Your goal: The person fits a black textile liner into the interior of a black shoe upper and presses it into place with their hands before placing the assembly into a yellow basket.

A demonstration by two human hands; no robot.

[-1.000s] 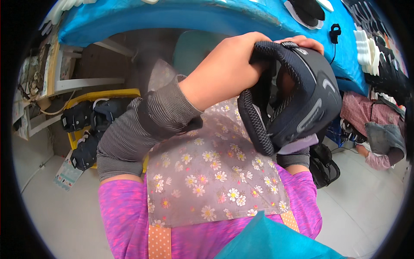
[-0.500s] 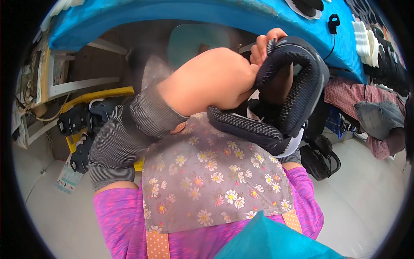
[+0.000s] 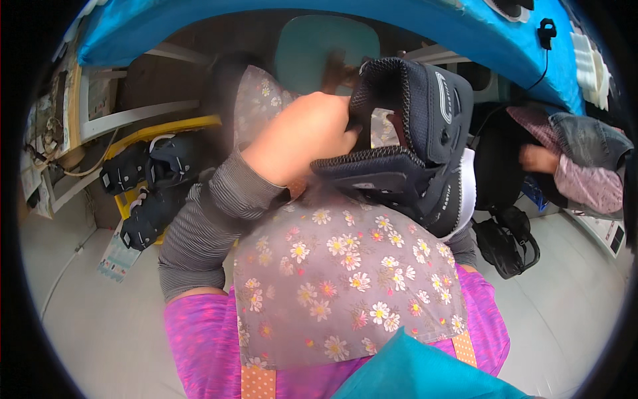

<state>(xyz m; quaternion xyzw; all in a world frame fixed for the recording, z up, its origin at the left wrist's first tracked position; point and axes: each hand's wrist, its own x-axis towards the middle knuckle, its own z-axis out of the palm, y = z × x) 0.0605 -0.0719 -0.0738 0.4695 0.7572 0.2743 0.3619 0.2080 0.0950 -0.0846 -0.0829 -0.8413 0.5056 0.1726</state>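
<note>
A dark navy boot [image 3: 435, 126] with a textured, padded inner edge and a white band along its lower side is held above my lap. It is tilted, so I see into its wide opening. My left hand [image 3: 318, 133] is closed on the boot's edge at the left of the opening. Its fingertips are partly hidden by the boot. My right hand is hidden behind the boot, and only its striped sleeve [image 3: 466, 247] shows low on the right. A floral apron [image 3: 352, 279] lies beneath the boot.
A yellow crate [image 3: 183, 123] at left holds several similar dark boots [image 3: 174, 159]. A blue-covered table [image 3: 219, 18] spans the far side, with a teal stool [image 3: 299, 50] beneath. At right are a black strapped bag [image 3: 508, 243] and another person's hand [image 3: 537, 159].
The boot has turned, so its outer side and lettering now show. My left hand has drawn back to the left. The fingers seen at the boot's far edge are no longer visible.
</note>
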